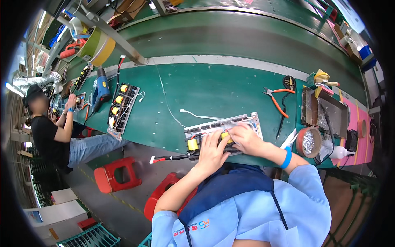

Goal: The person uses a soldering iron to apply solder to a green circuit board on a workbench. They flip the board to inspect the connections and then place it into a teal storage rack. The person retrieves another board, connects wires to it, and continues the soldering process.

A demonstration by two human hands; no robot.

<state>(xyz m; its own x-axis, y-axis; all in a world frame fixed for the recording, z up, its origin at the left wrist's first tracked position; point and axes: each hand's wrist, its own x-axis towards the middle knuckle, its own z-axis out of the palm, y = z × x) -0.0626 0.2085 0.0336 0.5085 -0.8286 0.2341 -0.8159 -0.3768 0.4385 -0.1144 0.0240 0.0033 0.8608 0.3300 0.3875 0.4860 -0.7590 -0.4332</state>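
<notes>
A long circuit board (pixel 205 124) with yellow-wrapped coils lies on the green bench right before me. My left hand (pixel 212 150) rests on its left half, fingers stretched and thumb apart, beside a yellow coil (pixel 192 144). At another yellow coil (pixel 225 137), my right hand (pixel 246 140) has its fingertips pinched together, low over the board. Whatever is between them is too small to make out. A white cable (pixel 197 115) sticks out past the board's far edge. From its near left corner runs a black-sleeved cable (pixel 173 158) with a white connector.
Orange-handled cutters (pixel 279 101) and a black-tipped tool (pixel 282 119) lie to the right. Beyond are a bowl of small metal parts (pixel 308 142), a metal tray (pixel 335 109) and a white bottle (pixel 339 152). Leftward are another board (pixel 123 105), a blue heat gun (pixel 101 86) and a seated co-worker (pixel 49 127).
</notes>
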